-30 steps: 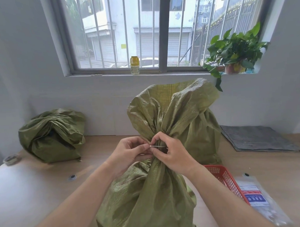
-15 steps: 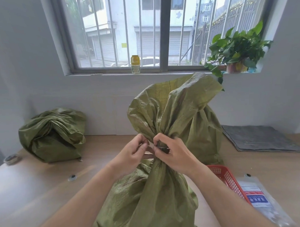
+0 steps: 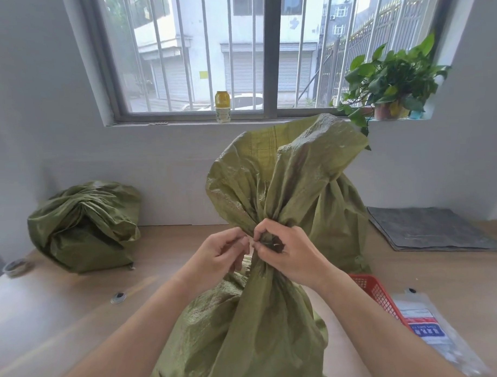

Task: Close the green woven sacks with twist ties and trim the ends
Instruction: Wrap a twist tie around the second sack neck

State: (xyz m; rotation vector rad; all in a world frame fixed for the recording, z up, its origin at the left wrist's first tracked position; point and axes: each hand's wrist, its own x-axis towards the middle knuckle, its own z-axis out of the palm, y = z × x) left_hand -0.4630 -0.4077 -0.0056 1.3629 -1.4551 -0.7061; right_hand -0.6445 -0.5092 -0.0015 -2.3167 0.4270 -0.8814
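Standing upright in the centre of the frame, the sack rests on the worktop, its neck bunched tight and its mouth flaring up toward the window sill. The right hand has its fingers curled round the bunched neck. The left hand meets it from the left, thumb and forefinger pinched together against the same spot. Whether a tie lies between those fingertips is too small to tell. A second sack lies slumped at middle left against the wall, well apart from the first. A red basket shows at lower right just beside the right forearm, with a plastic packet next to it. A grey mat lies flat at middle right, and a plant sits on the sill at upper right.
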